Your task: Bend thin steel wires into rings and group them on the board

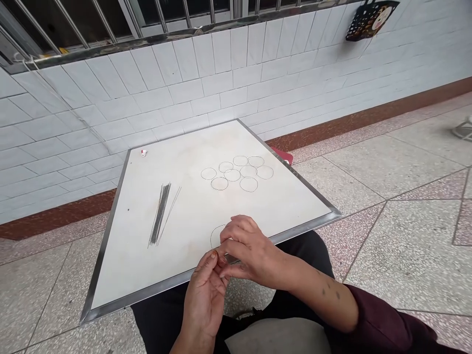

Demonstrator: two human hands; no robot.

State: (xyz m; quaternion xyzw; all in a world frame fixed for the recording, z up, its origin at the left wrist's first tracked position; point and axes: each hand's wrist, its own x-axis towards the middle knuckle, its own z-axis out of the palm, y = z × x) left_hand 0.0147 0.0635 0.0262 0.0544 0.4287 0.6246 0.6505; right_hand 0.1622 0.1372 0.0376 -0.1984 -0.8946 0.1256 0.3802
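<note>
Only one feed reaches me: head-worn, looking forward and down past black-trousered legs (158, 314), white tabletop (195, 211) close below, tiled wall (221, 81) slanting up rightward beyond

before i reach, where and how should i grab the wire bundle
Probably pinch the wire bundle across its middle, from above, closing on its long sides: it lies flat on the table, long and thin, with loose wires beside it.

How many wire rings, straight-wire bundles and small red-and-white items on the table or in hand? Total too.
Loose wire rings: 9
Wire loop at the right hand, partly hidden: 1
Straight-wire bundle, strands too dense to count: 1
Small red-and-white item: 1
Total: 12
</note>
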